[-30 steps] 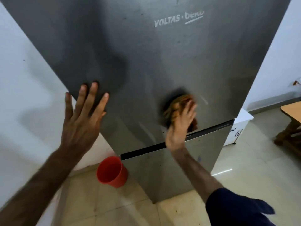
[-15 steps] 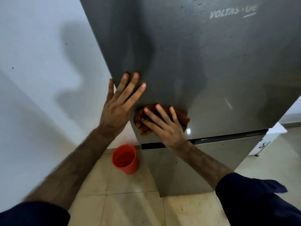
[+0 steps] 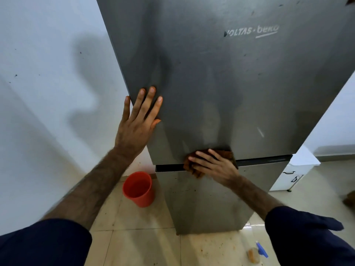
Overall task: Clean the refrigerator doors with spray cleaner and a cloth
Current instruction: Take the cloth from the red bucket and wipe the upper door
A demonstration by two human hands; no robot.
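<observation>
Fingers [image 3: 206, 157] flat on crumpled brown cloth [image 3: 226, 153], grey door [image 3: 211, 83]

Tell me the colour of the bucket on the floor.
Red-orange bucket, seen clearly in the head view.

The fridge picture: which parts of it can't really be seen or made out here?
Head view only:
- Refrigerator upper door: its top is cut off by the frame's upper edge.
- Cloth: mostly covered by the right hand, so its full size and pattern are hidden.
- Spray bottle on the floor: small and blurred, label unreadable.
- Orange bucket: whether it holds any liquid is unclear.
- Left hand: palm pressed to the door, unseen.
</observation>
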